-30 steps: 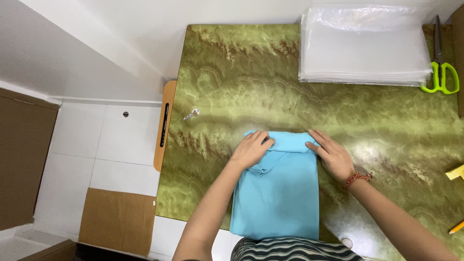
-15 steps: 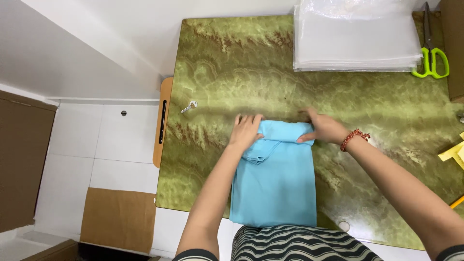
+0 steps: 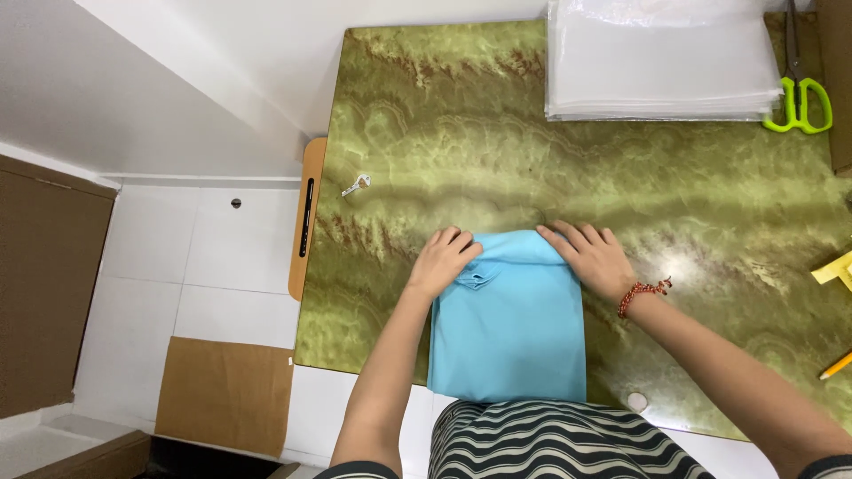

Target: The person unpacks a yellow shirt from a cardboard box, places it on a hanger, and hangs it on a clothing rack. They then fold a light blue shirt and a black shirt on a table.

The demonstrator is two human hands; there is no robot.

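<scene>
Bare tabletop (image 3: 461,133) lies open beyond both hands, between the folded blue shirt (image 3: 510,328) and the stack of clear bags (image 3: 661,62) — room to pass. Green scissors (image 3: 799,102) crowd the far right; a small tag (image 3: 355,185) sits left.

shirt (image 3: 510,328): light blue | table (image 3: 444,133): green-brown marbled | scissors (image 3: 803,102): lime green | bracelet (image 3: 641,293): red

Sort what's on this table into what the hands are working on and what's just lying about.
In hand: folded light-blue shirt, pressed at its top edge by left hand and right hand.

Lying about: stack of clear plastic bags, green scissors, small metal clip, pencil.
</scene>
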